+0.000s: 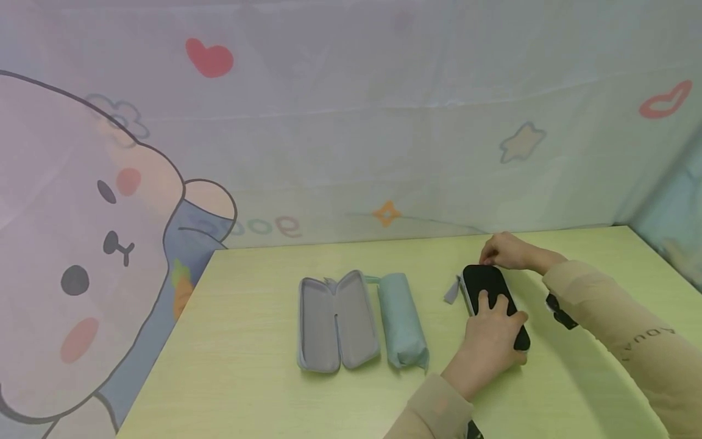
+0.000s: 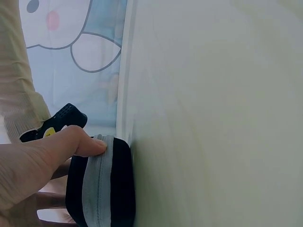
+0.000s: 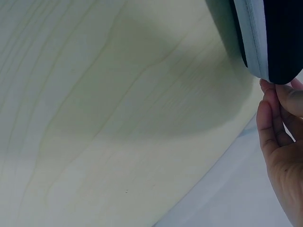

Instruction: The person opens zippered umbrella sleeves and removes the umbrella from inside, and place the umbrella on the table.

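A black pencil case (image 1: pixel 485 280) with a grey zip band lies at the right of the table. My left hand (image 1: pixel 490 335) grips its near part from above, fingers spread over the top. In the left wrist view the thumb (image 2: pixel 90 144) presses on the zip band. My right hand (image 1: pixel 507 251) is at the case's far end, thumb and fingers pinched together. The right wrist view shows those fingertips (image 3: pixel 271 92) right against the zip end; whatever small part lies between them is hidden. A grey tag (image 1: pixel 451 291) sticks out at the case's left side.
Left of the black case lies a closed teal pencil case (image 1: pixel 403 320) with a small strap. Beside it a grey case (image 1: pixel 319 326) lies opened flat, showing its grey inside. A printed cloth (image 1: pixel 351 140) hangs behind the pale yellow table (image 1: pixel 241 378).
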Motion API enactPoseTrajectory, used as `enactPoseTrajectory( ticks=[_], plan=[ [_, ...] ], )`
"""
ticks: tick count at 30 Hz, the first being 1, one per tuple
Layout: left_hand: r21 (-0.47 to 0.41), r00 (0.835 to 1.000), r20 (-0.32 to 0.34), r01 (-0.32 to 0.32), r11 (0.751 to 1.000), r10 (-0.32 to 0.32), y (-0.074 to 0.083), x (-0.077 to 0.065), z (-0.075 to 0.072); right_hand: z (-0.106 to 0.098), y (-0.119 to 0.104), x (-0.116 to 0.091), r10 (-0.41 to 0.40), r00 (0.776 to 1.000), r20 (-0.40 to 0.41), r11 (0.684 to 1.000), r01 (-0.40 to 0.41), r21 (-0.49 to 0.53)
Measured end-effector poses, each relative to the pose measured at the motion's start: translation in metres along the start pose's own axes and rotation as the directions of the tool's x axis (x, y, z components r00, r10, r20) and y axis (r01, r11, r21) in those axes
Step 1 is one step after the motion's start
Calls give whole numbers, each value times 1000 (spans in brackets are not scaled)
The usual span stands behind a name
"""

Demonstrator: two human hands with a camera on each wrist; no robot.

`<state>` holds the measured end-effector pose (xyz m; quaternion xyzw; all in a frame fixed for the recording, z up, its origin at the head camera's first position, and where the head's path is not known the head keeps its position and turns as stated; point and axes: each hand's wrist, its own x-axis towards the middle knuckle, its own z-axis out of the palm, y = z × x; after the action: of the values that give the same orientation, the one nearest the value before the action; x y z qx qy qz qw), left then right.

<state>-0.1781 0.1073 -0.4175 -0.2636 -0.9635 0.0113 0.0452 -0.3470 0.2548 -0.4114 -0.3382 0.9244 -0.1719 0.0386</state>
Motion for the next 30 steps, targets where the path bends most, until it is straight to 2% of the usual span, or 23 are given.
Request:
enactPoseTrajectory(
  ticks=[11, 30],
  plan=[
    [-8, 1000, 18, 11, 1000, -10, 0, 0, 0, 0, -1, -2, 15, 1000, 4, 999, -15, 34],
    [8, 1000, -5, 11, 1000, -11, 0, 0, 0, 0, 2, -3, 56, 998, 7, 997, -56, 53]
  ],
)
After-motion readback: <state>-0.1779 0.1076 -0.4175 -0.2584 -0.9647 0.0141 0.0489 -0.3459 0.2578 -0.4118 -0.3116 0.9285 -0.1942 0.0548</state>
